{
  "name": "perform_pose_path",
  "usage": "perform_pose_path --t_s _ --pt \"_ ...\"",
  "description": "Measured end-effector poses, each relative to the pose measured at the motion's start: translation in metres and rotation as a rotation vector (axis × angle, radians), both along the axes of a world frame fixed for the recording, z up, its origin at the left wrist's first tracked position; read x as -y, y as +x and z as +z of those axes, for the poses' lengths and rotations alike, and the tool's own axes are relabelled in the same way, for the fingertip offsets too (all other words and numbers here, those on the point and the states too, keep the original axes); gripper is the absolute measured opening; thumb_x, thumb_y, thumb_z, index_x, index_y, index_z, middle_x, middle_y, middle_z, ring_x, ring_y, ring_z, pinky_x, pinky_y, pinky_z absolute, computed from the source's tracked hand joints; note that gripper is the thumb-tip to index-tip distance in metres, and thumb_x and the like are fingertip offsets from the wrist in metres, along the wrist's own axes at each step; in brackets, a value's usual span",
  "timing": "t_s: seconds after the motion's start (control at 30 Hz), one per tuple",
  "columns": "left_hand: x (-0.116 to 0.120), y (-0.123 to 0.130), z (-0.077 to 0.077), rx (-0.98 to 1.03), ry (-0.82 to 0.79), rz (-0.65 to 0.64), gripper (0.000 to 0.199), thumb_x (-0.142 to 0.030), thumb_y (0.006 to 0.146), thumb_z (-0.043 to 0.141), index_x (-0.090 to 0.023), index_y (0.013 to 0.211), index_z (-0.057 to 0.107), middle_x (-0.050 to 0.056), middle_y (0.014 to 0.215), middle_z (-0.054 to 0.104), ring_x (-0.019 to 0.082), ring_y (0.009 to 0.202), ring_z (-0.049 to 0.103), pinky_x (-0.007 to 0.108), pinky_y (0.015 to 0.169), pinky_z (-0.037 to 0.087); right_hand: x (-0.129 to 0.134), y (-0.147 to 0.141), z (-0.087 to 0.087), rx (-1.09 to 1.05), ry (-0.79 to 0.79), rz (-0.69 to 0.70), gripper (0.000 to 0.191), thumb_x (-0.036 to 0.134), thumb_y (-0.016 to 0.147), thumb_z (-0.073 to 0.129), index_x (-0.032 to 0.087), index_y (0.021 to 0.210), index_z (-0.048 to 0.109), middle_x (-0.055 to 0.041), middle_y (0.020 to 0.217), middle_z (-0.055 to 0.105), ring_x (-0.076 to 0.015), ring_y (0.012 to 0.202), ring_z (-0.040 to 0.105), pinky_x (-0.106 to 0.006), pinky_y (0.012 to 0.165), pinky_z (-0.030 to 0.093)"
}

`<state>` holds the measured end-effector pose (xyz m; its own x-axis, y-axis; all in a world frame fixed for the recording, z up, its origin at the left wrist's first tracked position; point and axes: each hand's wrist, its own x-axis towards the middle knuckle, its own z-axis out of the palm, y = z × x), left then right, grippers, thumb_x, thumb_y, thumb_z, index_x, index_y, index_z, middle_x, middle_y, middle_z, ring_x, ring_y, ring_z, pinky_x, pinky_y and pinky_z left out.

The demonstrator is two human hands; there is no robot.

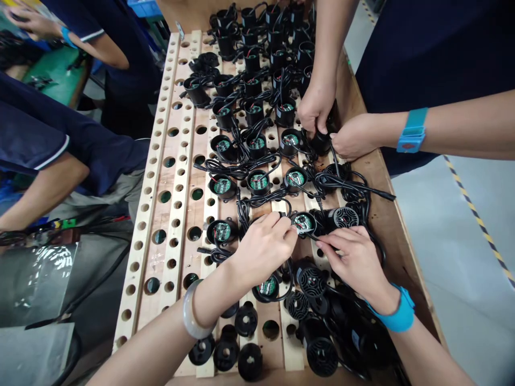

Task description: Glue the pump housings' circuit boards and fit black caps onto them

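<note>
Several empty black cups (247, 320) sit at the near end of the drilled wooden rack (185, 214). Beyond: right hand (354, 260) pinches a black cable (314, 237) beside an open circuit-board housing (302, 222) in the rack; left hand (265, 246) curls at its rim, grip undeterminable. Farther, another person's hands (319, 107) work at a dark housing (321, 140).

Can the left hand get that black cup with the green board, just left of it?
Probably yes: the left hand is close and the cup is open on top, though black cables lie beside it.
</note>
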<state>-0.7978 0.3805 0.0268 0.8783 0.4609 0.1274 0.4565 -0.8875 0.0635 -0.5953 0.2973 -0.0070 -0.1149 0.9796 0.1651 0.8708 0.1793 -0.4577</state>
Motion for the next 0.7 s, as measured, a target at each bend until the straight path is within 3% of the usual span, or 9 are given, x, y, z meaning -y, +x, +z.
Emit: perform_pose_path --t_s 0.43,0.6,0.7 --pt "-0.007 -0.006 0.002 0.027 -0.043 0.075 0.017 -0.004 0.083 0.052 -0.014 0.091 0.063 0.006 0.086 0.061 0.02 0.078 0.054 0.031 0.063 0.046 0.0 0.0 0.001 -0.01 -0.007 -0.006 0.015 0.021 0.088 0.058 0.018 0.082 0.071 0.0005 0.072 0.067 -0.0137 0.066 0.058 -0.033 0.07 0.033" --pt "-0.006 -0.012 -0.004 0.098 -0.057 0.255 0.011 -0.014 0.087 0.053 -0.017 0.094 0.061 0.004 0.086 0.061 0.019 0.076 0.055 0.029 0.058 0.043 0.0 0.001 0.001 -0.009 0.006 0.009 0.017 0.024 0.089 0.056 0.019 0.082 0.07 0.0003 0.073 0.067 -0.0138 0.067 0.059 -0.033 0.072 0.033" --pt "-0.004 -0.022 -0.009 0.248 -0.218 0.404 0.011 -0.02 0.087 0.057 -0.018 0.098 0.059 0.004 0.091 0.062 0.017 0.078 0.058 0.027 0.061 0.046 0.0 0.003 0.0 0.02 0.048 0.038 0.021 0.027 0.091 0.052 0.019 0.084 0.069 -0.0004 0.074 0.068 -0.0145 0.067 0.061 -0.033 0.072 0.035"
